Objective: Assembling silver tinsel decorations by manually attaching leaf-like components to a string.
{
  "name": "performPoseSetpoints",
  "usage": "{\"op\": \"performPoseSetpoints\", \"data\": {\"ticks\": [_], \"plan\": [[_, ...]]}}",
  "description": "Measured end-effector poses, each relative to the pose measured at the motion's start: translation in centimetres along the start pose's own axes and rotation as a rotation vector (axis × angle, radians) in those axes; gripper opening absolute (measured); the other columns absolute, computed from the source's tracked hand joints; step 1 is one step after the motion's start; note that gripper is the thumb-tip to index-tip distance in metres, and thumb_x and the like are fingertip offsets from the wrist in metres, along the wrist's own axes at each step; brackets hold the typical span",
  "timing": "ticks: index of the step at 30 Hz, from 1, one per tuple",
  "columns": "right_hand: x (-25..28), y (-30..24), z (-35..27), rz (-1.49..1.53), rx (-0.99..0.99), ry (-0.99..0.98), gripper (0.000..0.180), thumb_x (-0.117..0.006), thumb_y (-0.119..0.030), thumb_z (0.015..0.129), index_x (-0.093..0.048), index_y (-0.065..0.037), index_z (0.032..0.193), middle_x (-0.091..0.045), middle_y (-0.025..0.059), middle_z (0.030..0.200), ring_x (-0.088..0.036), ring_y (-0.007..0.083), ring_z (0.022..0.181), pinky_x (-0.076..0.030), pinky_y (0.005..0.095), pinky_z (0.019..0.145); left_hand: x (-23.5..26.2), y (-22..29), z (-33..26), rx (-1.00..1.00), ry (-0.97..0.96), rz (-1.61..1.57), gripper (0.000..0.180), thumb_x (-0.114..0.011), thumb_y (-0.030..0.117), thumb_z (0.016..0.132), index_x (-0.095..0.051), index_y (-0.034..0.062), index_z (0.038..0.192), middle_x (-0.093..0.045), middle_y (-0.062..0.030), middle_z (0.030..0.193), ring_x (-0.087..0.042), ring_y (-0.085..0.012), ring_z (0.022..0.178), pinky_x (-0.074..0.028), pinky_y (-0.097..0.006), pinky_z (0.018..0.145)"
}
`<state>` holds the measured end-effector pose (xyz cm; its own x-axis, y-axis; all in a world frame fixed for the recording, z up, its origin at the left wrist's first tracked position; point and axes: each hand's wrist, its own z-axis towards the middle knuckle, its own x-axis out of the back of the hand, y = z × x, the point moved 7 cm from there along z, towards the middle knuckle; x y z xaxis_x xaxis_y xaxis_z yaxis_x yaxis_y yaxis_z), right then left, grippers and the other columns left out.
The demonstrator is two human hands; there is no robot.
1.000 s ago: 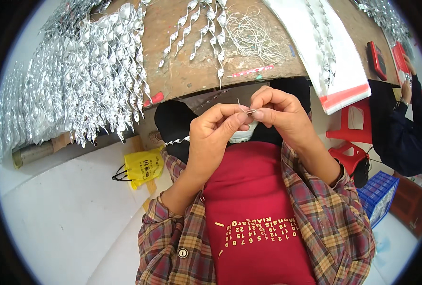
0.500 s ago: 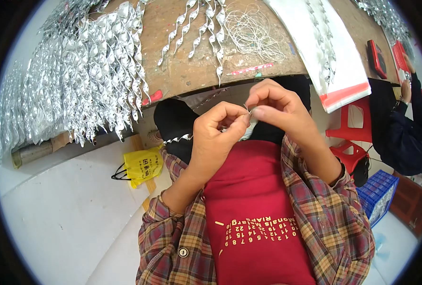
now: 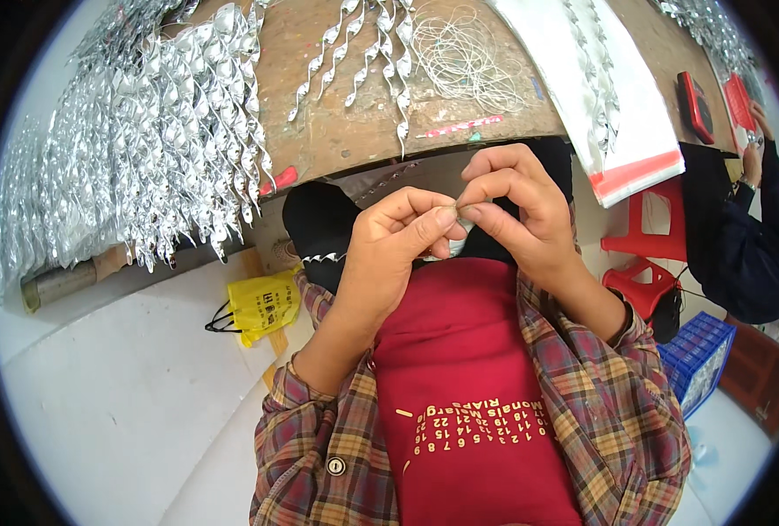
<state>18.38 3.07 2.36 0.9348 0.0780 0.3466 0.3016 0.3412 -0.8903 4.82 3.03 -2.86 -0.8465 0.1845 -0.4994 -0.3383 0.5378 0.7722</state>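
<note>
My left hand point(image 3: 394, 241) is closed in a pinch above my lap. A silver twisted foil strip point(image 3: 324, 257) sticks out on the left from behind this hand; the rest of it is hidden by the fingers. My right hand point(image 3: 525, 206) meets it tip to tip, thumb and index finger pinched on what looks like a thin string, its other fingers curled loosely above. The string is barely visible between the fingertips. On the brown table, several silver twisted strips point(image 3: 403, 74) lie beside a loose coil of thin pale string point(image 3: 468, 66).
Dense bunches of silver spirals point(image 3: 192, 131) hang over the table's left edge. White plastic sheeting point(image 3: 613, 96) with a red band lies at right. A yellow bag point(image 3: 262, 307) is at lower left. Red stools point(image 3: 648, 232), a blue crate point(image 3: 696, 359) and another person's dark sleeve point(image 3: 744, 254) are at right.
My fingertips have come together more closely, covering the thin strands seen between them earlier. My right hand's upper fingers have lifted and spread slightly. The foil strip remains by my left hand.
</note>
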Motion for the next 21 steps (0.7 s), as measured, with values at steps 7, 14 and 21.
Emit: {"op": "performPoseSetpoints", "data": {"ticks": [7,14,21], "plan": [[0.2,-0.2,-0.5,-0.072,0.121,-0.014,0.012,-0.066,0.001,0.075,-0.066,-0.004,0.086,-0.055,0.0087,0.091,-0.055,0.0168,0.084,-0.044,0.0252,0.071,-0.4,-0.3,0.1,0.049,-0.087,-0.112,0.009,-0.060,0.009,0.085,-0.057,0.0004,0.088,-0.059,-0.0040,0.073,-0.048,-0.0052,0.062,-0.040,-0.018,0.060],[-0.1,1.2,-0.5,-0.012,-0.031,0.004,0.014,-0.065,0.003,0.075,-0.065,-0.004,0.087,-0.058,0.0082,0.089,-0.057,0.0172,0.081,-0.044,0.0256,0.068,-0.8,0.2,-0.2,0.012,-0.109,-0.104,0.006,-0.059,0.006,0.084,-0.056,0.0008,0.086,-0.057,-0.0032,0.072,-0.045,-0.0048,0.062,-0.037,-0.018,0.060],[0.1,-1.1,-0.4,-0.298,0.170,0.017,0.016,-0.070,-0.001,0.071,-0.066,-0.007,0.085,-0.059,0.0050,0.085,-0.053,0.0179,0.072,-0.042,0.0274,0.065,-0.3,0.4,-0.1,-0.048,-0.012,-0.027,0.006,-0.058,0.007,0.085,-0.057,0.0012,0.087,-0.058,-0.0026,0.074,-0.047,-0.0045,0.064,-0.038,-0.018,0.060]]}}
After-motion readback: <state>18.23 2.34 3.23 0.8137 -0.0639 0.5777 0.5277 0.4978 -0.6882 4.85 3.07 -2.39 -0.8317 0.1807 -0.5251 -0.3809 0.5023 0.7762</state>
